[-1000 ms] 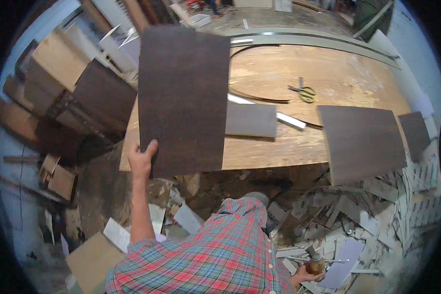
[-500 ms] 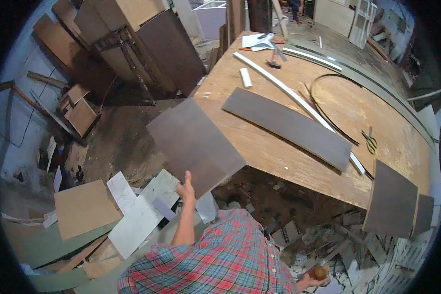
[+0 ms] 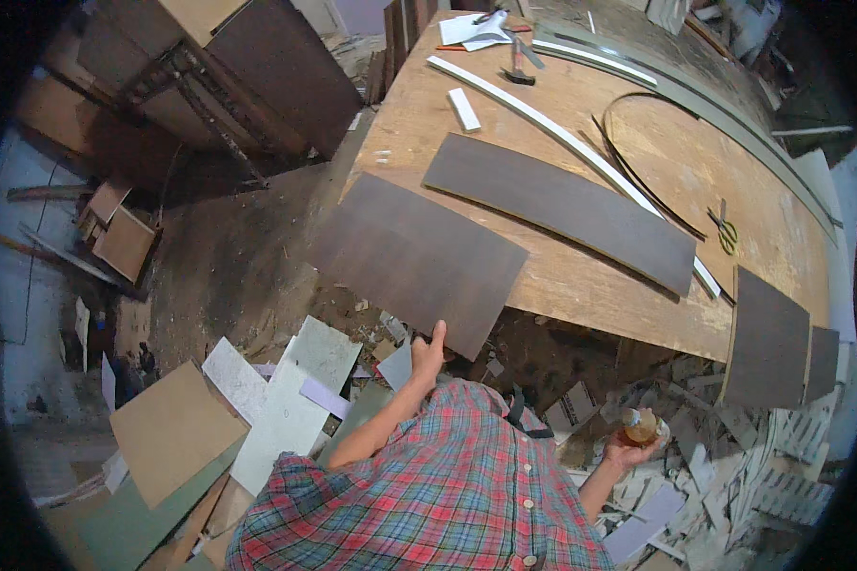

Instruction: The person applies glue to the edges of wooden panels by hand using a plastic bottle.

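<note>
My left hand (image 3: 428,362) grips the near edge of a dark brown rectangular board (image 3: 419,259), thumb on top and the other fingers hidden beneath. The board's far part overlaps the left edge of the worktable (image 3: 581,328); whether it rests there I cannot tell. In my right hand (image 3: 623,455), low at the right, is a small rounded amber container (image 3: 644,428) with a pale top. A long dark board (image 3: 562,211) lies on the table just beyond the held one. Past it runs a narrow white strip (image 3: 543,128).
Scissors (image 3: 725,228), a hammer (image 3: 517,68), a curved dark edging strip (image 3: 607,119) and a short white block (image 3: 464,109) lie on the table. Two dark panels (image 3: 767,338) stand at its right end. Board offcuts (image 3: 295,400) and scraps cover the floor around me.
The held board has moved right and turned, overlapping the table more. My right hand has risen with the amber container. The view has shifted down toward the table's near side.
</note>
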`<state>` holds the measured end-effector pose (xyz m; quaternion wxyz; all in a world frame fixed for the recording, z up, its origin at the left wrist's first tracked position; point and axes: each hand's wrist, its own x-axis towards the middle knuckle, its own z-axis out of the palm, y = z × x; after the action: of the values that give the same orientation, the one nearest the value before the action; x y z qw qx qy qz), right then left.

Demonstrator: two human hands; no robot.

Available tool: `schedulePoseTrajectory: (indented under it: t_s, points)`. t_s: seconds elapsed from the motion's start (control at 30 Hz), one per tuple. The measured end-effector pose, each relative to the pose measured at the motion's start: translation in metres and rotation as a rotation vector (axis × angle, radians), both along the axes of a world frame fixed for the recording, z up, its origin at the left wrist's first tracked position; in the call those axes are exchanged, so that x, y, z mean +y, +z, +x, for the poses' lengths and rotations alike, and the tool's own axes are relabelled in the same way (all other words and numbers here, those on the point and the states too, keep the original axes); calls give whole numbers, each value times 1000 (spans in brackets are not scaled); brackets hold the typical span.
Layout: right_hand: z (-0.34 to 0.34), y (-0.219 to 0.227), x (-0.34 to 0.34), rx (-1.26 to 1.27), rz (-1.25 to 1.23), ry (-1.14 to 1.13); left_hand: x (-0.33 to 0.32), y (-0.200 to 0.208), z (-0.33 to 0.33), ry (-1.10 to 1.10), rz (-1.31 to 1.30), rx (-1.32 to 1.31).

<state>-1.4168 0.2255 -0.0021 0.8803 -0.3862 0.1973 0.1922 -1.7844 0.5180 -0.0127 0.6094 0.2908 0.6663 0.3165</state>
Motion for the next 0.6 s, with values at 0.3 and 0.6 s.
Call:
schedulePoseTrajectory:
  t_s: [0.3, 0.6]
  points:
    - [-7, -18, -60, 45, 66, -54, 66, 10, -110, -256, 382, 705]
    - [0, -15, -66, 35, 43, -180, 250, 59, -196, -318, 412, 1177]
